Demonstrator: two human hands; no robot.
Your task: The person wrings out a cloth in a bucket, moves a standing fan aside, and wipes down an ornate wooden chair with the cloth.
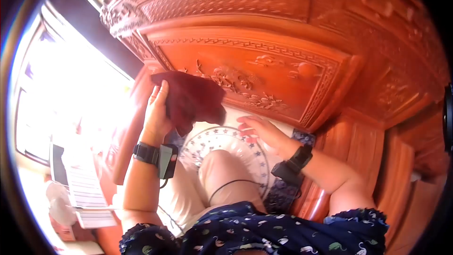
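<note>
A crumpled dark red cloth (196, 98) hangs from my left hand (158, 113), whose fingers are closed on its left side. Behind the cloth stands a reddish-brown wooden panel (188, 42) with carved flowers; whether the two touch, I cannot tell. My right hand (259, 131) is empty, its fingers apart, to the right of the cloth and below the panel's lower edge. Beneath both hands is a round pale thing (222, 137) with a ring of dark star shapes, partly hidden by my knees. Each wrist wears a black strap with a small box.
Carved wood (226, 0) extends above the panel, and a wooden ledge (351, 144) runs along the right. A bright, washed-out window (61, 94) fills the left. Below it are a striped pale item (85, 184) and a whitish rounded object (60, 203). A thin cord crosses my knee.
</note>
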